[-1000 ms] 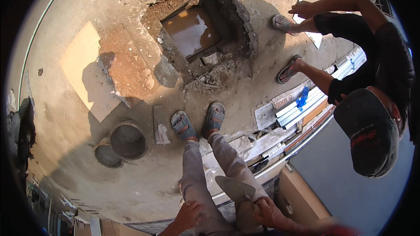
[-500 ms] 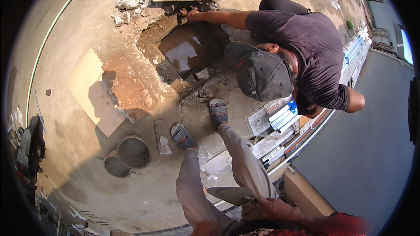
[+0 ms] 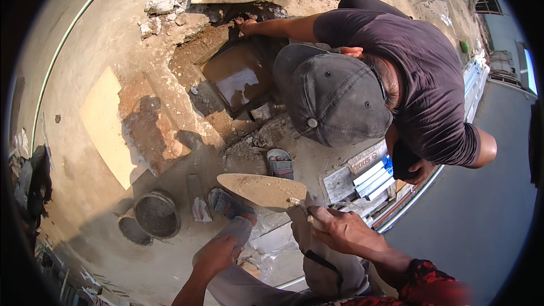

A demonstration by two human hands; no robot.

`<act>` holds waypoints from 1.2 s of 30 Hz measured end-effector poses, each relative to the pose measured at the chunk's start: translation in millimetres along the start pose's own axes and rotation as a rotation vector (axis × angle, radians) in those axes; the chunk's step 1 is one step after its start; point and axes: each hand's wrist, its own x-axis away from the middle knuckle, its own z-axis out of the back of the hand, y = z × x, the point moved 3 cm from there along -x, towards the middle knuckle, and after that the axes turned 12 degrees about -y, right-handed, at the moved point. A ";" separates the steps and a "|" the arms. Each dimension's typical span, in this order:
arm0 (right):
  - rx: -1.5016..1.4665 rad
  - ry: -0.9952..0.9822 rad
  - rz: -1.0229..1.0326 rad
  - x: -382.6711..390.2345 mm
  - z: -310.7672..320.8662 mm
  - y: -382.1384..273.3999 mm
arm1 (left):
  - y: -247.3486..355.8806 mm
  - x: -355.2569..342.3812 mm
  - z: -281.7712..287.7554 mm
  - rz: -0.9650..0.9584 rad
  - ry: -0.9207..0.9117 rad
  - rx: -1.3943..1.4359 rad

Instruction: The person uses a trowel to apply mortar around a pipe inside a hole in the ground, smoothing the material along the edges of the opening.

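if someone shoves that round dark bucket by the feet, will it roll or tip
The round dark bucket stands upright on the dusty ground, so it probably slides rather than rolls. It seems to hold grey mix, so likely heavy and hard to tip. A smaller round pan touching its side might block a push that way.

Strong sunlight falls on a dusty concrete floor and casts hard shadows. A hole broken into it holds muddy water, with rubble beside its edge. A pale board lies flat nearby, and a round bucket stands close to it.
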 end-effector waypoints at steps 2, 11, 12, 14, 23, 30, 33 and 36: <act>0.013 0.112 -0.004 -62.5 21.2 9.1 | -65.3 -51.9 61.6 0.051 0.365 -0.080; -0.180 0.398 0.156 -375.0 -17.6 171.4 | -226.4 -152.4 233.0 0.211 0.980 -0.242; -0.166 0.472 0.178 -397.4 -19.4 186.9 | -239.5 -160.1 244.8 0.238 0.977 -0.230; -0.345 0.352 0.141 -431.6 -18.5 200.5 | -271.6 -163.6 252.1 0.328 0.957 -0.193; -0.554 0.529 0.058 -487.8 6.7 236.9 | -263.5 -181.7 256.2 0.481 0.762 0.026; -0.365 0.725 -0.011 -519.9 48.5 206.9 | -263.3 -189.5 246.6 0.529 0.756 -0.223; -0.376 0.821 0.152 -540.7 62.1 224.5 | -255.4 -192.9 252.3 0.413 0.770 -0.060; -0.277 0.885 0.122 -561.7 76.2 212.1 | -271.3 -190.4 241.3 0.391 0.799 -0.070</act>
